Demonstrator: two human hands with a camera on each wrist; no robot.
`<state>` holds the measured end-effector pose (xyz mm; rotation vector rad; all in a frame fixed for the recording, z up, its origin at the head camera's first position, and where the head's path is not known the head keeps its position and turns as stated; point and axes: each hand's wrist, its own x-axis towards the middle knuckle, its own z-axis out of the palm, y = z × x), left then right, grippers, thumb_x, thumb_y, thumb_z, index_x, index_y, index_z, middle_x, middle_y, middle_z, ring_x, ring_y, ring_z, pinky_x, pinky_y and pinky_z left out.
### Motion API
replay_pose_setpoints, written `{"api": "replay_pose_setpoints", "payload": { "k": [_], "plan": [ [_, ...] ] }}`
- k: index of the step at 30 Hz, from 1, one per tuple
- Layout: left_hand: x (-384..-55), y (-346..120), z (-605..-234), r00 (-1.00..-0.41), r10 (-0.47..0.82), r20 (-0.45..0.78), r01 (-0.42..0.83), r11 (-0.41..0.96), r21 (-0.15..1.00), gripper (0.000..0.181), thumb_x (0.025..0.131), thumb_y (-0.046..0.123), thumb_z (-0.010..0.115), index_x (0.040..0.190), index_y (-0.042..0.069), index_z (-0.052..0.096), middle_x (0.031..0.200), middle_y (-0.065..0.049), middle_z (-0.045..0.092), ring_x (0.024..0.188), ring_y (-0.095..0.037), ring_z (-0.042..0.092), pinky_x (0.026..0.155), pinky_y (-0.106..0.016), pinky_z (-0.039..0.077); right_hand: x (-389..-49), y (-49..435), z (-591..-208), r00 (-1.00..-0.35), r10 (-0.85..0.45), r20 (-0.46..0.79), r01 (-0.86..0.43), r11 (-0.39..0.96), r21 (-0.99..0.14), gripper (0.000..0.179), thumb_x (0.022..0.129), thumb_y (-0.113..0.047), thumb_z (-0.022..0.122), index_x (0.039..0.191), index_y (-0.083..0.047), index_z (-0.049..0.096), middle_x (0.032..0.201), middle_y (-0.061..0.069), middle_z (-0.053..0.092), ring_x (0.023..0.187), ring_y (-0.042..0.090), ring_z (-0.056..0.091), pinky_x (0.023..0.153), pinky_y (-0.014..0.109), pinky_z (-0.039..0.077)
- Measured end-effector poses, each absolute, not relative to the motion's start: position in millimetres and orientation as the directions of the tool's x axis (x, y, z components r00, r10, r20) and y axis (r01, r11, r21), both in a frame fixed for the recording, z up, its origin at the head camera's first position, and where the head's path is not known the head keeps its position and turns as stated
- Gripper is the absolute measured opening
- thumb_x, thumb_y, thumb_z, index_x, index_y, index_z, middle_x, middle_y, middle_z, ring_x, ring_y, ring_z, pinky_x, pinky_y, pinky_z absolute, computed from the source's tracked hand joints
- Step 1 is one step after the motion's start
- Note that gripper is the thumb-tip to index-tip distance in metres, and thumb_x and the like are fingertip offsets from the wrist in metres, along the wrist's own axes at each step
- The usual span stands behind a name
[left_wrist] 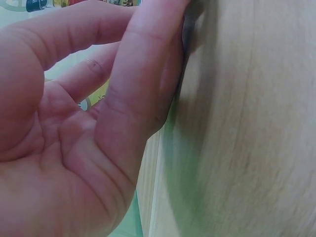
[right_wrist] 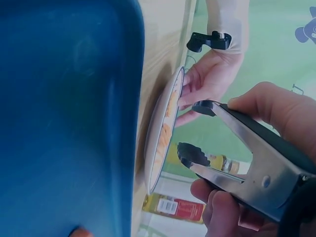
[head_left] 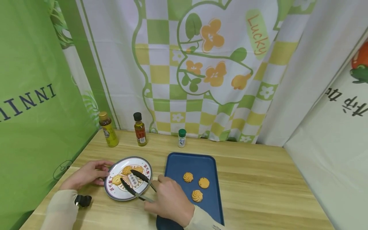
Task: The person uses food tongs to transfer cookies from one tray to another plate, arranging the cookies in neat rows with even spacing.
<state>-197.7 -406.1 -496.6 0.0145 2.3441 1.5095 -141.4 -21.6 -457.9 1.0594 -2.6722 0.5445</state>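
My left hand (head_left: 91, 174) holds the left rim of the white patterned plate (head_left: 115, 192) with its thumb and fingers. Swirled and flat cookies (head_left: 127, 170) lie on that plate. In the right hand (head_left: 172, 199) I grip a pair of metal tongs (right_wrist: 264, 180) with black tips. Their arms stand spread over the plate, and nothing shows between the tips in the right wrist view. Close by on the right, a blue tray (head_left: 191, 161) bears three visible cookies (head_left: 197, 195). The left wrist view shows the left fingers (left_wrist: 143, 74) bent beside the tabletop.
Along the back of the wooden table (head_left: 256, 188) stand a yellow-labelled bottle (head_left: 109, 132), a black-capped bottle (head_left: 140, 131) and a small green-capped jar (head_left: 181, 139). Patterned curtains (head_left: 161, 57) hang behind. A black wrist device (head_left: 83, 200) sits at my left wrist.
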Motion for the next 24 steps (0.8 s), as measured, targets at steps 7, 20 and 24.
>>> {"api": "replay_pose_setpoints", "payload": {
  "k": [7, 20, 24],
  "plan": [
    [-197, -405, -497, -0.938, 0.177, -0.299, -0.198, 0.436, 0.878, 0.060, 0.105, -0.002, 0.066, 0.160, -0.014, 0.045, 0.125, -0.021, 0.061, 0.090, -0.022, 0.071, 0.076, -0.034, 0.074, -143, 1, -458, -0.760, -0.595, 0.261, -0.650, 0.691, -0.317, 0.039, 0.085, -0.042, 0.087, 0.108, -0.010, 0.084, 0.083, -0.008, 0.056, 0.067, 0.003, 0.040, 0.052, 0.015, 0.033],
    [-198, -405, -498, -0.938, 0.178, -0.297, -0.194, 0.441, 0.876, 0.060, 0.106, 0.000, 0.067, 0.161, -0.012, 0.046, 0.125, -0.021, 0.061, 0.092, -0.023, 0.071, 0.077, -0.034, 0.074, -131, 53, -461, -0.800, -0.543, 0.256, -0.600, 0.741, -0.301, 0.042, 0.085, -0.043, 0.090, 0.112, -0.011, 0.084, 0.088, -0.005, 0.063, 0.068, 0.002, 0.044, 0.051, 0.016, 0.037],
    [-197, -405, -498, -0.939, 0.179, -0.295, -0.192, 0.439, 0.878, 0.059, 0.106, -0.001, 0.067, 0.160, -0.013, 0.046, 0.124, -0.021, 0.061, 0.091, -0.023, 0.070, 0.076, -0.034, 0.074, -126, 68, -464, -0.827, -0.517, 0.222, -0.563, 0.754, -0.339, 0.048, 0.085, -0.042, 0.090, 0.120, -0.010, 0.084, 0.097, -0.001, 0.069, 0.070, 0.002, 0.046, 0.052, 0.017, 0.040]
  ]
}}
